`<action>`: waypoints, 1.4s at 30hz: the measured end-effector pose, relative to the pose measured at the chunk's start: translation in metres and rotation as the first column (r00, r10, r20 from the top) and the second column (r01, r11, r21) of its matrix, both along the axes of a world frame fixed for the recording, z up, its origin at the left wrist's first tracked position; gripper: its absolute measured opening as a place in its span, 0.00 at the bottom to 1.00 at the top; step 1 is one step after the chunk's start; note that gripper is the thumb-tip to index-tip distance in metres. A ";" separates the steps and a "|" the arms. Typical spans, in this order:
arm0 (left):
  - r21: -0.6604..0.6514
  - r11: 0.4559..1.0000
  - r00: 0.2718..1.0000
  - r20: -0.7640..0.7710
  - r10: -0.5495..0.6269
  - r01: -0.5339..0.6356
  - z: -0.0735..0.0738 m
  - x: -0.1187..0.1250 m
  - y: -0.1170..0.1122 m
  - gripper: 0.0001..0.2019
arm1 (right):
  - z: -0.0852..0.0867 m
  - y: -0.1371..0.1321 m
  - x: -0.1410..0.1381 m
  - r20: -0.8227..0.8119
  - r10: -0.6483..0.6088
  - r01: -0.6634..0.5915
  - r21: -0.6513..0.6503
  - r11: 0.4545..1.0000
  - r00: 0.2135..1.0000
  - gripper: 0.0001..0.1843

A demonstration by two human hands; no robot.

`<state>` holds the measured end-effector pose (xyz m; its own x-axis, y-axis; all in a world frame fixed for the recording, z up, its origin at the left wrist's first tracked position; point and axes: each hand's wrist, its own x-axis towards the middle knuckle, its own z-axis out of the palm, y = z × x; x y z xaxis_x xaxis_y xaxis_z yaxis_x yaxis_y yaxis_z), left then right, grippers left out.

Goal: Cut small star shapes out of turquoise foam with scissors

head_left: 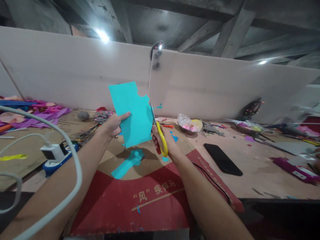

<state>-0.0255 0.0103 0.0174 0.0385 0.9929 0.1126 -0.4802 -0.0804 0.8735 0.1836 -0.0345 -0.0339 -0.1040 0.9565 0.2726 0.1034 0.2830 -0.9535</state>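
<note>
Turquoise flat paper sheet (132, 116) is hanging in the air above a brown-and-red printed cardboard panel (160, 211), with a rounded notch and a jagged corner showing at its upper right. The person's left hand (115, 124) is pinching its left edge, the thumb lying across the near face and the other fingers going behind. The right hand (162, 136) is curling around a pair of yellow-handled metal scissors (163, 141), whose blades are pointing upward at the sheet's right edge; how far apart the blades are standing, I cannot tell.

Below the sheet, crumpled turquoise paper offcuts (128, 164) are lying on the cardboard panel. Right of the right forearm, a black rectangular phone (223, 159) is resting on the pale tabletop (250, 185). Farther back, a round bowl holding clear plastic and pink and yellow pieces (190, 126) is sitting near the white upright partition (200, 86). On the left, a white plug-in charger (53, 152) is sitting on a blue power strip (56, 166), and a thick white cable (78, 166) is looping across the left forearm in view.
</note>
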 end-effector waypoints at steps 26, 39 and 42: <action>0.007 1.000 0.995 -0.097 -0.023 0.024 0.001 -0.006 0.001 0.23 | 0.011 -0.010 0.002 -0.011 -0.007 0.006 -0.078 0.997 1.000 0.27; -0.015 1.000 0.995 -0.094 -0.021 0.020 0.000 -0.004 0.000 0.22 | 0.009 -0.008 0.000 -0.026 0.037 -0.039 -0.090 0.995 0.999 0.32; -0.018 0.999 0.989 -0.135 -0.052 0.050 -0.003 -0.006 0.002 0.21 | 0.009 -0.008 0.001 -0.001 0.020 -0.020 -0.078 0.997 1.000 0.32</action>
<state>-0.0313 0.0119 0.0148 0.1028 0.9907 0.0889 -0.3605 -0.0461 0.9316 0.1844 -0.0425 -0.0251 -0.1234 0.9726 0.1970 0.0984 0.2095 -0.9728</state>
